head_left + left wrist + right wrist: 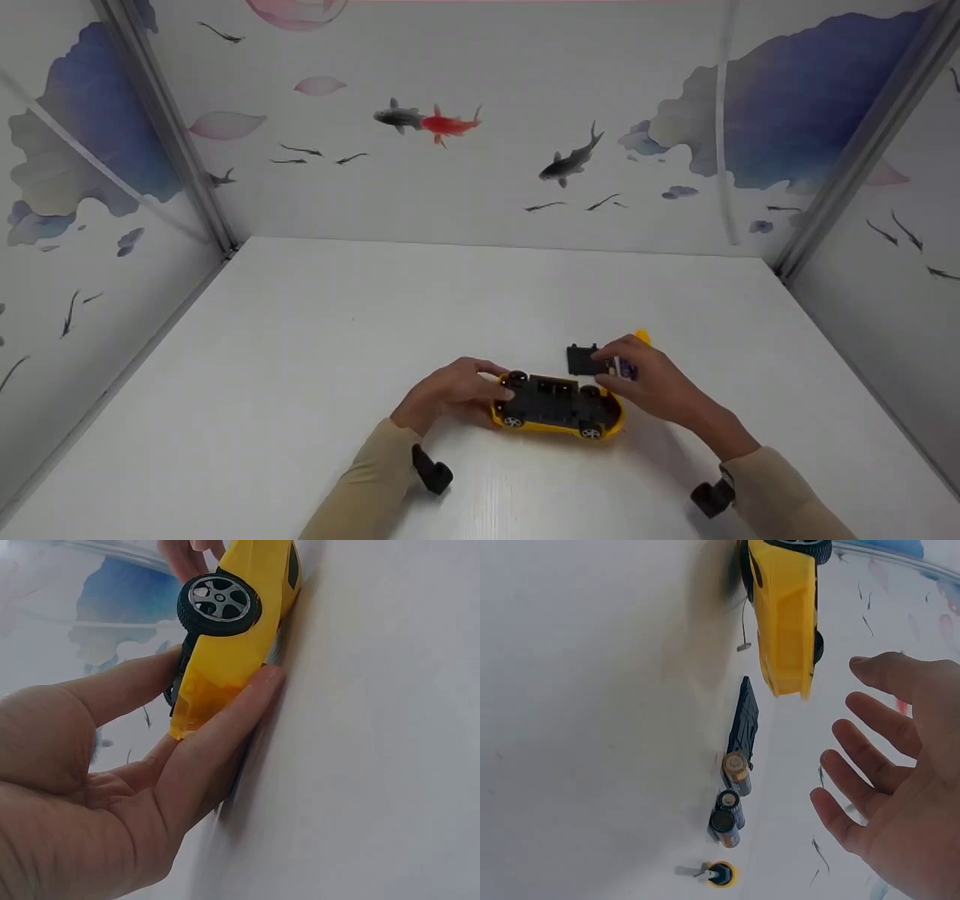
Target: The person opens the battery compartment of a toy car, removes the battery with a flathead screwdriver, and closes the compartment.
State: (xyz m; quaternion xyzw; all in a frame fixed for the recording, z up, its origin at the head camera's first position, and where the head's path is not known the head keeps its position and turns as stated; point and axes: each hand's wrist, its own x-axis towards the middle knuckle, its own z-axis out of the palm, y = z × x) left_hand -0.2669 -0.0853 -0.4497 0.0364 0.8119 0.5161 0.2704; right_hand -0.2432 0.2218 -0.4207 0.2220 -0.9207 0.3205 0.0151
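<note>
My left hand (454, 388) grips one end of a yellow toy car (556, 430), which lies upside down with its black underside up. An uncovered battery compartment (556, 386) shows in that underside. In the left wrist view, thumb and fingers hold the yellow body (247, 652) by a wheel (220, 604). My right hand (654, 381) hovers past the car's other end; in the right wrist view its spread fingers hold nothing. Below it, three batteries (736, 774) sit beside a flat black battery cover (744, 720).
A tool with a yellow handle (643, 337) and a metal tip, like a screwdriver, lies beyond the right hand. A thin dark strand (744, 626) with a small end shows near the car. Printed walls (480, 202) enclose the white table (337, 337) at the back and sides.
</note>
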